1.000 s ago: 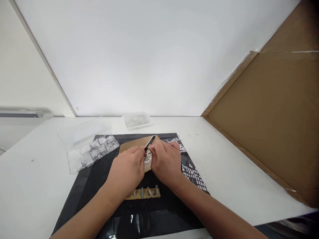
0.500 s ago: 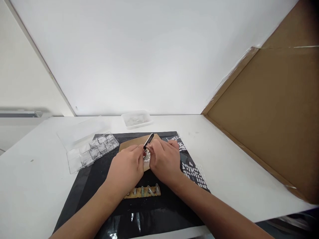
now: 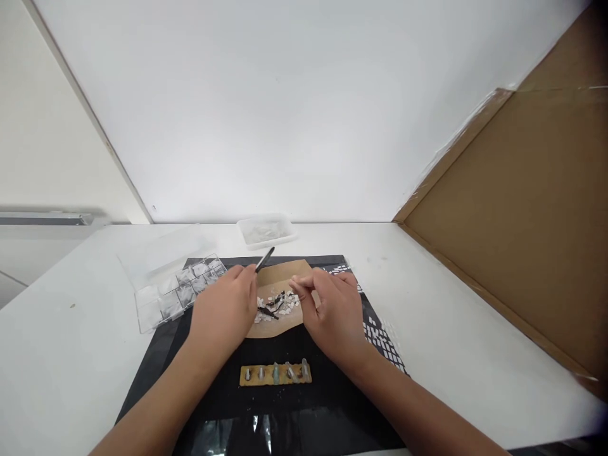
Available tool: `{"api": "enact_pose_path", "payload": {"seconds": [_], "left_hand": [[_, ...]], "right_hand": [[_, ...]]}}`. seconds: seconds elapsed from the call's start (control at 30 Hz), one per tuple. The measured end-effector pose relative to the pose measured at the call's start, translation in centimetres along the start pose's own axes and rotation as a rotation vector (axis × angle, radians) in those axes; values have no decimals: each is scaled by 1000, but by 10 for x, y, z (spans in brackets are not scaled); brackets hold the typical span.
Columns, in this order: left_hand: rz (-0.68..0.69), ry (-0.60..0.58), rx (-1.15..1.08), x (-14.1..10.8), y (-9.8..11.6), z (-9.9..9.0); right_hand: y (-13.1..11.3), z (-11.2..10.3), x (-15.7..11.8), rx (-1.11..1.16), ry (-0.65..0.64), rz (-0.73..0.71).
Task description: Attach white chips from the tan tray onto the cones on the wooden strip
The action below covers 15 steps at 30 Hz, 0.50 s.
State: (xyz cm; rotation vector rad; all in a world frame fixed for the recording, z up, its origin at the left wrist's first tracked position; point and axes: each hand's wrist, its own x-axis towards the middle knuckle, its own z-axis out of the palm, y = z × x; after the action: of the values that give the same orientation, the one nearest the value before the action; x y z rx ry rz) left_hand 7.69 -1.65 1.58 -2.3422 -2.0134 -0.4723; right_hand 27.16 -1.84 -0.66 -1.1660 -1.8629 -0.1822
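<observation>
My left hand point(image 3: 225, 310) is closed around a slim dark tool point(image 3: 265, 259), whose end sticks up past the fingers; its kind is unclear. To the right, my right hand point(image 3: 335, 310) is pinched, thumb against fingertips; anything between them is too small to make out. Both hands are over a brown paper sheet point(image 3: 285, 271) with a raised back edge. Small white chips point(image 3: 287, 304) and some dark slivers point(image 3: 270, 312) lie on it between the hands. Nearer to me, a yellowish strip point(image 3: 251, 382) bears several upright, crystal-like pieces point(image 3: 276, 373).
Under everything lies a black mat point(image 3: 223, 405), with rows of white pieces point(image 3: 382, 342) at its right. A clear compartment box point(image 3: 159, 307) with small bags stands left. A translucent tub point(image 3: 266, 231) is at the back; a cardboard panel point(image 3: 513, 215) rises right.
My hands have parted, uncovering the chips and dark slivers on the paper. The dark tool has gone left with my left hand. The view has shifted slightly.
</observation>
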Motion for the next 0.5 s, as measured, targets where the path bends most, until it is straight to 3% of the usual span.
{"api": "enact_pose_path", "payload": {"seconds": [0.1, 0.27, 0.5], "left_hand": [[-122, 47, 44, 7, -12, 0], [-255, 22, 68, 13, -18, 1], [-219, 72, 77, 14, -29, 11]], "right_hand": [[1, -2, -4, 111, -23, 35], [2, -7, -5, 289, -57, 100], [6, -10, -4, 359, -8, 67]]}}
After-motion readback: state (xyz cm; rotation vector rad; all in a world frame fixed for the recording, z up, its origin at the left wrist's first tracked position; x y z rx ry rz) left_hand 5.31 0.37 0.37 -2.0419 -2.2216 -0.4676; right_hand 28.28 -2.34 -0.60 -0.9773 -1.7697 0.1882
